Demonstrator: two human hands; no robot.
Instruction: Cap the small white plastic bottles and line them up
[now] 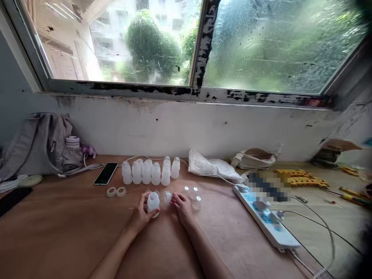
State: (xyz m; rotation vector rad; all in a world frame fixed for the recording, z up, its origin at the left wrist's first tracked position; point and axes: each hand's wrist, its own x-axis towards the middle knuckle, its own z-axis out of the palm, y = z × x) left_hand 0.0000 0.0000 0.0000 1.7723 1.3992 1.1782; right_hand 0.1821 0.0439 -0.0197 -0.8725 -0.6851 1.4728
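1. Hard to read from my feed: a blurred patch (269, 186) covers whatever lies above the power strip (266, 217). The far right edge is dark and cut off. I can't resolve the small clear cap (167, 197) at the right fingertips.
2. Left hand (142, 213) is wrapped around a white bottle (153, 202), upright on the desk (72, 232) at centre, just below the row.
3. Right hand (181, 205) has its fingers narrowed on the cap, just beside the bottle; whether it truly grips it, I can't tell.
4. Counts: row of bottles (151, 172) behind the hands, about eight, some overlapping so the count is uncertain. Two rings (116, 192) left of the hands. Three clear caps (193, 195) just right of the right hand.
5. Surroundings: phone (106, 173) left of the row, grey bag (40, 145) in the far left corner, white cloth (212, 166) and tote (254, 157) by the wall, yellow parts (302, 178) to the right. Wet window (186, 42) above.
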